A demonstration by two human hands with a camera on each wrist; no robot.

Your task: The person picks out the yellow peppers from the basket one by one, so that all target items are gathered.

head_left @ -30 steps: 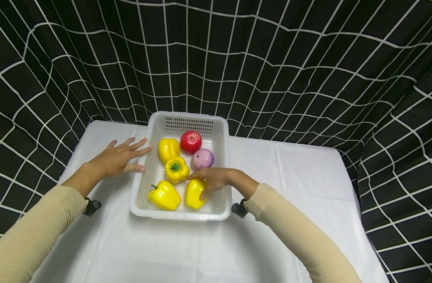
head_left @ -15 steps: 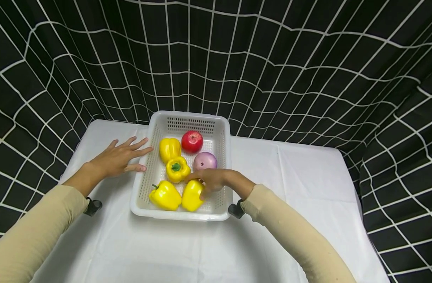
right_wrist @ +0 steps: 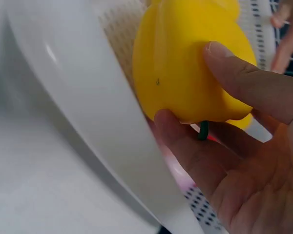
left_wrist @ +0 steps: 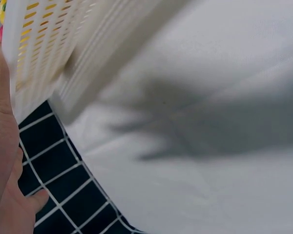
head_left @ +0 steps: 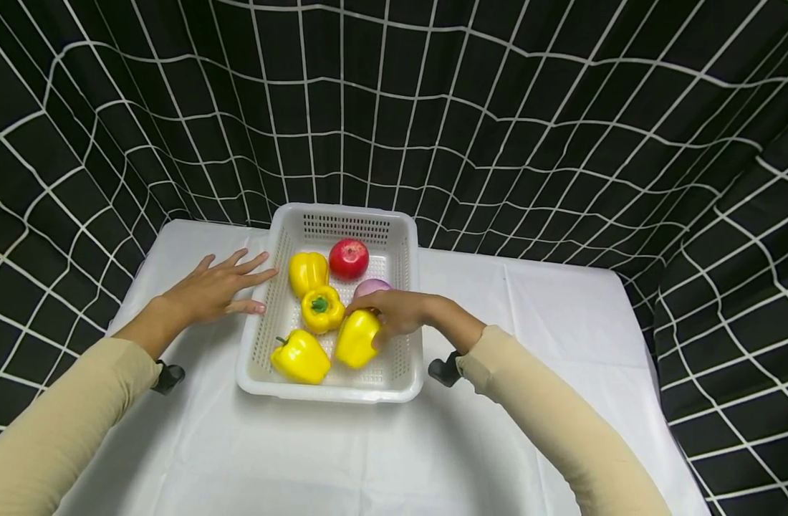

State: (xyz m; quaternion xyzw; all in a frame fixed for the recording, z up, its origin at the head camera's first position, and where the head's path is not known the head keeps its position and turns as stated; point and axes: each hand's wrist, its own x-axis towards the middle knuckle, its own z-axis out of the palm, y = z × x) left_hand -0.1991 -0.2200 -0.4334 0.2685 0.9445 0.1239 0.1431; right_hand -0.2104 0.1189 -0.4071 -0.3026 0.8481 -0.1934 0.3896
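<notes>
My right hand (head_left: 402, 312) grips a yellow bell pepper (head_left: 357, 340) inside the white basket, near its front right. In the right wrist view, thumb and fingers pinch this bell pepper (right_wrist: 185, 68) around its stem end, and the green stem points toward the palm. Spread straight fingers of my left hand (head_left: 221, 290) reach the left rim of the white plastic basket (head_left: 329, 394). Three more yellow bell peppers lie inside: one at the front left (head_left: 300, 357), one in the middle (head_left: 323, 309), one behind it (head_left: 307, 274). A purple onion (head_left: 371, 287) is partly hidden behind my right hand.
A red round fruit (head_left: 349, 259) lies toward the back of the basket. The basket stands on a white cloth-covered table (head_left: 529, 315). Black curtain with white grid lines (head_left: 394, 107) hangs around the back and sides. Each wrist carries a dark device (head_left: 444, 370).
The right hand has raised the yellow bell pepper and moved it slightly toward the back, away from the front-left pepper. The onion has shifted slightly and is more covered. The left hand stays put.
</notes>
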